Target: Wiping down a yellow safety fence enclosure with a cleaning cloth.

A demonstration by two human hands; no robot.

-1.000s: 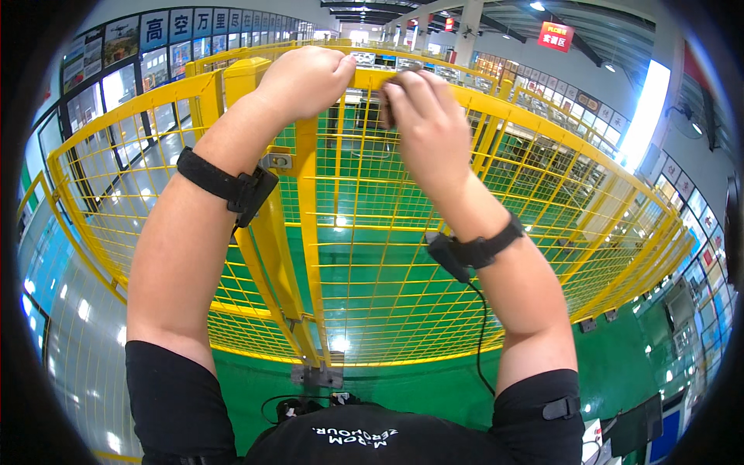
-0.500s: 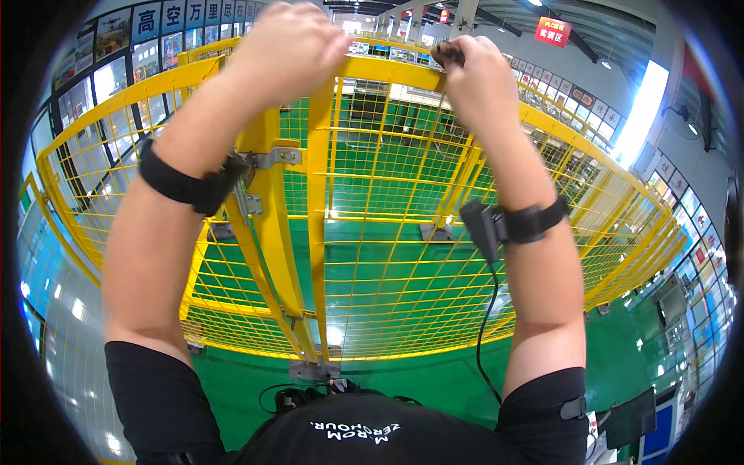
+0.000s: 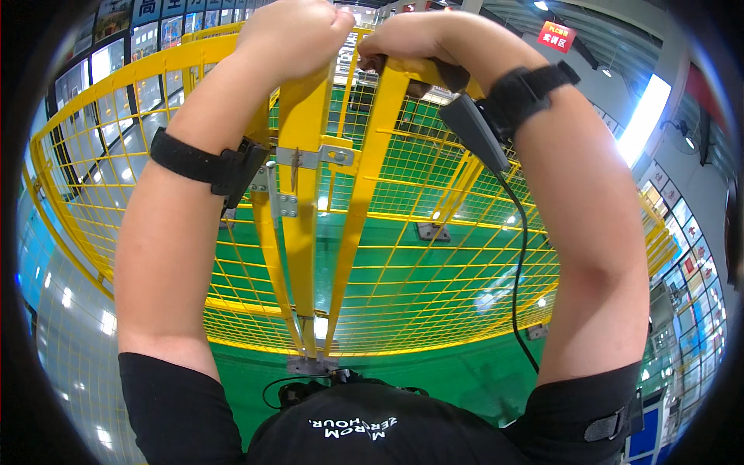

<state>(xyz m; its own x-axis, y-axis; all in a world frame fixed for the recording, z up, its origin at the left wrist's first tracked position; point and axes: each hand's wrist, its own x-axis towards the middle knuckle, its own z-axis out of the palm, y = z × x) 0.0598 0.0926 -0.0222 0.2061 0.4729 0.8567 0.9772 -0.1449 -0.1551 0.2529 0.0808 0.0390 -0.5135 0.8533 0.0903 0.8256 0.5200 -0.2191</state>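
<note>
"While both your arms are reaching up to the yellow mesh fence, what is your right hand gripping?"

"I'm clasping a dark brown cloth with it, my fingers curling down together. The cloth is sitting at the top corner of the mesh panel, showing on both sides of its yellow upright and against the top rail."

"And your left hand?"

"I'm holding it high over the top of the thick yellow post, just left of that upright. My fingers are bending inward, but I can't tell whether they're clamping on anything; the back of my hand is hiding it."

"Are your hands touching?"

"No, a narrow gap is separating them. Below, a metal latch plate is sticking out from the post toward the upright, and black straps are wrapping my forearms."
</note>
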